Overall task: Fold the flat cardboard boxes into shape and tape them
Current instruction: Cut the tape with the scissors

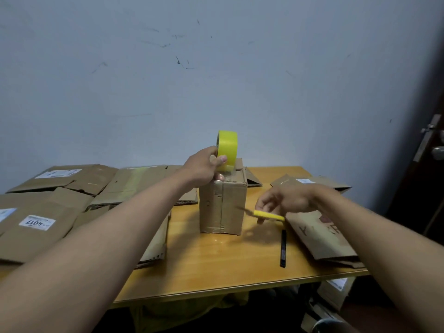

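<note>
Head view looks down on a wooden table (216,265) with a folded cardboard box (222,205) standing upright near its middle, old tape strips running down its front face. At the box's top, toward 11 o'clock from its centre, the left hand (204,169) grips a yellow tape roll (227,150), fingers curled through and around the roll, which stands on edge just above the box's top flaps. A short run of clear tape seems to stretch from the roll down to the box top, though it is too faint to be sure. At 3 o'clock from the box, close beside its right face but not touching it, the right hand (281,200) pinches a yellow-handled cutter (266,214), its blade end pointing toward the box. The two hands are well apart, with the box between them. A black pen (283,248) lies on the table at 5 o'clock from the box. Flattened boxes (48,212) are piled at 9 o'clock, and more flat cardboard (322,236) lies at 3 to 4 o'clock under the right forearm.
</note>
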